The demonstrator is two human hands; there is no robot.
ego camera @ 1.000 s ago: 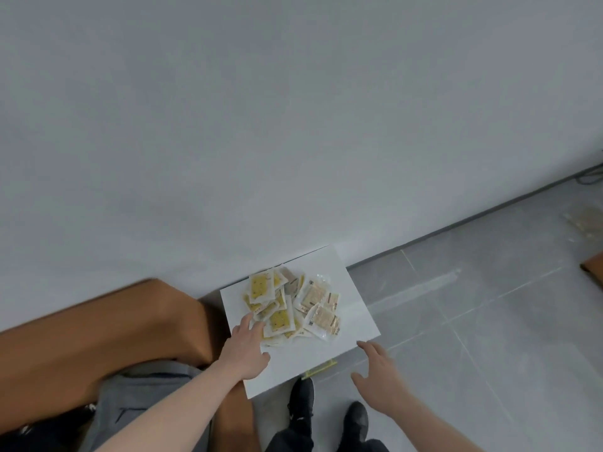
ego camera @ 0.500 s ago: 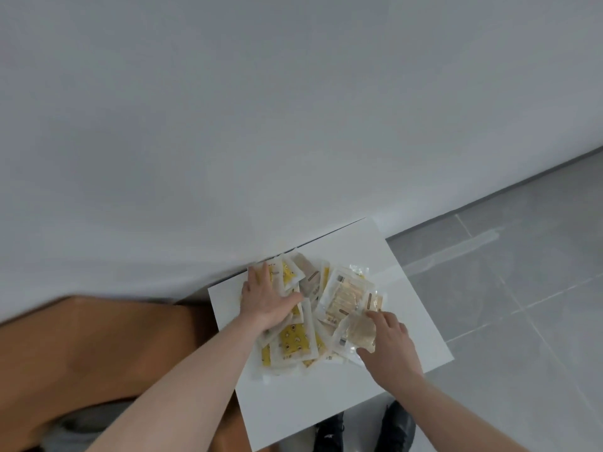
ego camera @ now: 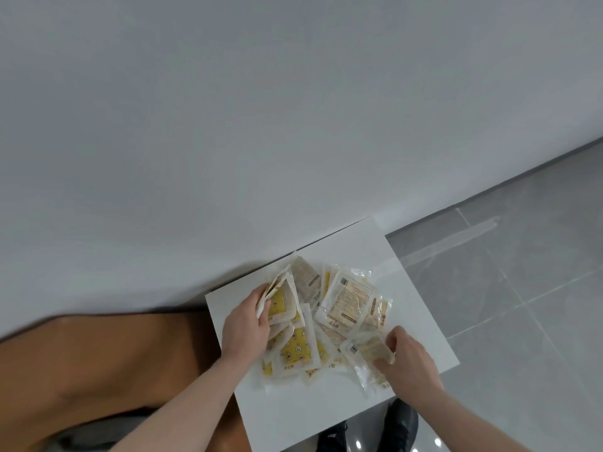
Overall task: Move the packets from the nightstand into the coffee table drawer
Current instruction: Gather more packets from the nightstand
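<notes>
The packets (ego camera: 329, 318) lie in a loose overlapping heap on the white nightstand (ego camera: 421, 324), spread from near its back edge, which runs along the grey wall (ego camera: 261, 125), toward the middle of the top. Yellow packets sit on the left side of the heap and pale clear ones on the right. The left hand (ego camera: 246, 324) is closed around the edge of a yellow packet (ego camera: 282, 301) at the heap's left, tilting it up off the pile. The right hand (ego camera: 408, 357) pinches a clear packet (ego camera: 367, 353) between thumb and fingers at the heap's right front corner. Bare white surface shows in front of the heap, down to the near edge, and along the right edge; the left edge is close to the left hand. A brown piece of furniture (ego camera: 98, 363) stands just beside the nightstand's left side. To the right lies open grey tiled floor (ego camera: 522, 288), and dark shoes (ego camera: 399, 425) show below the front edge.
</notes>
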